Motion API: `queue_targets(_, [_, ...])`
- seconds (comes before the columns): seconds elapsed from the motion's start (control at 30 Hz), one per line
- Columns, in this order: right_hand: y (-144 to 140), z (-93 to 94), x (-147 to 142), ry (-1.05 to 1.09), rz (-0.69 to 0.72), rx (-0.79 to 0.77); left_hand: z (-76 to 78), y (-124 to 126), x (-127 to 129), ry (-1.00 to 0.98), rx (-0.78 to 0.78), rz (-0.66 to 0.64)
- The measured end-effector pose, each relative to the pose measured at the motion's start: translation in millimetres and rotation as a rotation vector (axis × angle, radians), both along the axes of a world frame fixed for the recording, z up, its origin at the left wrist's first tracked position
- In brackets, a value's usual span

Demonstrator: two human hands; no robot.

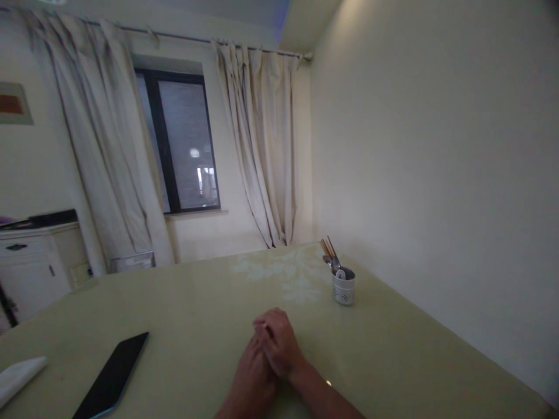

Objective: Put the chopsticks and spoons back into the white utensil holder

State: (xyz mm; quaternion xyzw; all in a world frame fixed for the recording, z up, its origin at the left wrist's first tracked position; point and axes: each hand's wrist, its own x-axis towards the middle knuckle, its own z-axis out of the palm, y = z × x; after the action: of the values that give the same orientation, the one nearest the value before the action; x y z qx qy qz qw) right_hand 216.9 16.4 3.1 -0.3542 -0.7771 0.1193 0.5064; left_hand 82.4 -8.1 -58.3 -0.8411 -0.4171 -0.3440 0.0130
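Note:
My two hands rest together on the pale green tabletop (196, 326), at the bottom middle of the head view. My right hand (282, 343) lies over the front of my left hand (253, 372), its fingers bent around it. The left hand's fingertips are hidden beneath the right, so how far they are bent does not show. No object is visible between them. Beyond the right hand stands a white perforated utensil holder (344, 291) with spoons (335, 265) and several chopsticks (331, 247) upright in it, apart from both hands.
A dark flat tablet-like device (112, 375) lies to the left on the table, and a white object (20, 375) is cut off at the left edge. A plain wall (437, 174) borders the table's right side. Curtains (271, 145) and a window (186, 145) are behind; a white cabinet (35, 265) stands left.

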Motion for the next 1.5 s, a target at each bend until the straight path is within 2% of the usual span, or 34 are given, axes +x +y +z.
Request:
queue_targets(0.03, [5.1, 4.7, 10.3, 0.142, -0.117, 0.017, 5.1, -4.0, -2.3, -0.035, -0.018, 0.028])
queue_targets(0.1, [20.5, 14.3, 42.6, 0.382, -0.437, 0.122, 14.0, -10.4, -6.9, -0.115, -0.082, 0.092])
queue_targets(0.2, [48.1, 21.6, 107.0, 0.554, -0.839, 0.221, 23.9, -15.3, -9.0, -0.215, -0.190, 0.151])
queue_targets(0.23, [56.2, 21.0, 126.6, 0.583, -0.925, 0.204, 26.5, -16.5, -8.0, -0.232, -0.220, 0.151])
queue_targets(0.3, [68.3, 15.5, 155.3, 0.664, -1.056, 0.067, 31.2, -19.2, -4.3, -0.237, -0.273, 0.120])
queue_targets(0.4, [76.5, 4.0, 167.9, 0.695, -1.077, -0.122, 37.5, -25.3, 0.7, -0.230, -0.342, 0.065])
queue_targets(0.53, [77.9, -3.3, 158.2, 0.615, -1.019, -0.206, 43.2, -31.3, 0.8, -0.284, -0.383, 0.073])
queue_targets(0.67, [78.9, -2.4, 158.1, 0.507, -1.041, -0.298, 42.3, -29.8, -1.3, -0.284, -0.409, 0.072])
queue_targets(0.8, [74.9, 1.5, 161.0, 0.482, -1.062, -0.319, 37.1, -24.9, -3.2, -0.298, -0.425, 0.076])
queue_targets(0.93, [66.1, 7.0, 149.0, 0.262, -1.084, -0.388, 36.0, -20.7, -3.7, -0.360, -0.435, 0.074])
queue_targets(1.0, [62.8, 8.5, 136.9, 0.154, -1.057, -0.409, 37.8, -19.7, -2.3, -0.394, -0.434, 0.062])
queue_targets(1.07, [59.8, 8.3, 121.0, 0.100, -0.959, -0.372, 40.5, -19.2, -0.2, -0.436, -0.438, 0.056])
queue_targets(1.2, [46.3, 4.7, 81.7, 0.151, -0.670, -0.283, 47.2, -16.8, 1.2, -0.627, -0.523, 0.093])
queue_targets(1.3, [27.8, 4.4, 54.0, 0.242, -0.357, -0.381, 52.7, -11.4, -4.7, -0.839, -0.559, 0.113])
queue_targets(1.5, [-3.6, 13.8, 26.3, 0.175, 0.079, -0.434, 69.2, 5.8, -34.5, -1.282, -0.414, 0.130])
